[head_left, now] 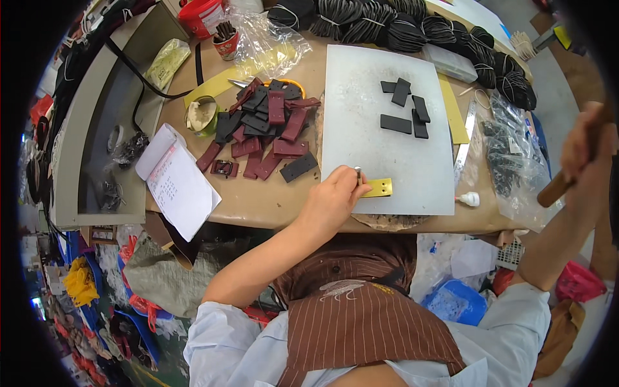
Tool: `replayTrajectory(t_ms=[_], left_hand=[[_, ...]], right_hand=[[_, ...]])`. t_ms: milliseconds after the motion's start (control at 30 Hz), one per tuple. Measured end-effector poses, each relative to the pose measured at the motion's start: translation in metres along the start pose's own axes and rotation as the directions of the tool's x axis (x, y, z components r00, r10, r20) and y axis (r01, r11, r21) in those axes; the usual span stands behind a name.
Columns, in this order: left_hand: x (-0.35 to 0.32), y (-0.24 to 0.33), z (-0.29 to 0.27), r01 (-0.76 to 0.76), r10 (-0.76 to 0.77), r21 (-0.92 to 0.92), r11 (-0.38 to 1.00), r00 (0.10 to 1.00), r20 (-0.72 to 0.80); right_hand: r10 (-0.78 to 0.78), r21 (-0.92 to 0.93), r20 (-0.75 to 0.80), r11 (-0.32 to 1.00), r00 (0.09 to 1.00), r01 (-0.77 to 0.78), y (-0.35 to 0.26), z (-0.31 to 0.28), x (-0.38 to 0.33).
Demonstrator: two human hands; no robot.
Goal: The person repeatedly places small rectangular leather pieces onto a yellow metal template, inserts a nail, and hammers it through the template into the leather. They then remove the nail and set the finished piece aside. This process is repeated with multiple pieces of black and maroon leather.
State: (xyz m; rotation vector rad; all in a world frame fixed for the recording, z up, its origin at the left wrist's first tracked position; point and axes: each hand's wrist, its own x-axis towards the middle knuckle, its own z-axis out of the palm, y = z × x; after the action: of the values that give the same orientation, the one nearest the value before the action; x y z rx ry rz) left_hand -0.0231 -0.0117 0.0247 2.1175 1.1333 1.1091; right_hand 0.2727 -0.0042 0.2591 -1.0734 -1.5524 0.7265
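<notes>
My left hand [332, 198] pinches a short metal punch [358, 173], held upright. Its fingertips also rest at a brass-yellow plate with small holes [380, 188], which lies near the front of the white cutting board [400, 164]. Under the plate a dark edge shows; what it belongs to is mostly hidden. Raised at the far right, my right hand [580, 145] grips a wooden mallet [556, 190], its upper part dim and blurred. Several black leather pieces [395, 123] lie farther back on the board, some overlapping.
Left of the board is a heap of maroon and black leather pieces [293, 124]. A paper pad [182, 187] and an open tin [202, 115] stand beyond it. A steel ruler [465, 138], a small white bottle [469, 199] and plastic bags [516, 161] lie right. Black cord bundles [406, 35] line the back.
</notes>
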Motion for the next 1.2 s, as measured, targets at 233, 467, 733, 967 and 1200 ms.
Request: replayTrajectory(t_ms=[233,467,733,967,1200], left_hand=[[-0.01,-0.002,-0.001,0.011,-0.007,0.205,0.979,1.0,-0.024],[0.023,-0.006,-0.014,0.424,-0.537,-0.823,0.377,0.824,0.178],[-0.005,-0.01,-0.016,-0.02,-0.02,0.22,0.975,0.984,0.179],[0.009,-0.007,-0.03,0.0,-0.025,0.316,0.949,0.997,0.076],[0.05,-0.023,-0.056,0.105,-0.114,0.238,0.966,0.993,0.026]], right_hand=[[0.47,-0.68,0.584,0.729,0.662,0.082,0.043,0.074,-0.03],[0.38,-0.89,-0.207,0.309,0.902,-0.335,0.166,-0.043,-0.051],[-0.101,-0.671,0.353,0.665,0.93,0.327,0.161,0.065,-0.06],[-0.159,-0.443,0.545,0.779,0.823,0.443,0.162,0.145,-0.067],[-0.194,-0.384,0.341,0.864,0.92,0.325,0.184,0.123,-0.057]])
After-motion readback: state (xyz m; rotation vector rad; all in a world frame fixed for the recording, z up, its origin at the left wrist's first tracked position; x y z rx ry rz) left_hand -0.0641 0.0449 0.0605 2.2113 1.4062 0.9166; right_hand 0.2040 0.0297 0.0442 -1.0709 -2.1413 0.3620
